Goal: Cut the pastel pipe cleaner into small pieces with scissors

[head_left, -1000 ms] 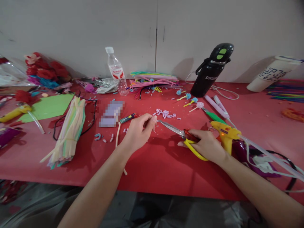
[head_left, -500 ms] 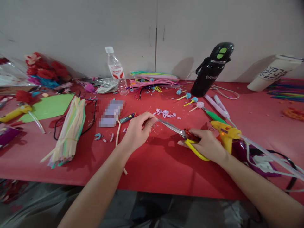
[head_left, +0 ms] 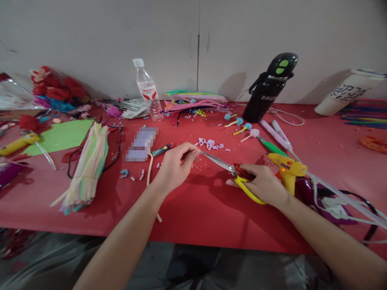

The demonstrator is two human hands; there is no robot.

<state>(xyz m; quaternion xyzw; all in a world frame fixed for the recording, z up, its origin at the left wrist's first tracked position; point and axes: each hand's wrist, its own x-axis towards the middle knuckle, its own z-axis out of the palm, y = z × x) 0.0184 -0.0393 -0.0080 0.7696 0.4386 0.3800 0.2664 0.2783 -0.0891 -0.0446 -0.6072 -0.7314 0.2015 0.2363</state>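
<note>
My right hand (head_left: 263,183) grips a pair of scissors (head_left: 219,162) with yellow and red handles, the blades pointing left. Their tips reach the fingertips of my left hand (head_left: 178,163), which is closed in a pinch at the middle of the table. Whatever lies between those fingers is too small or hidden to make out. Just beyond the blades is a loose heap of short lilac pieces (head_left: 210,143). A cream fuzzy stem (head_left: 149,169) passes beneath my left wrist, and a dark green lighter (head_left: 162,150) lies beside that hand.
On the red table (head_left: 193,221), a yellow glue gun (head_left: 288,167) stands close to my right hand. A bundle of pastel stems (head_left: 87,169) lies left. Behind are a plastic bottle (head_left: 148,90), a black flask (head_left: 267,90) and several small pompom-topped stems (head_left: 246,127).
Both hands and the scissors stay almost in place. Only a very slight shift of the whole view shows.
</note>
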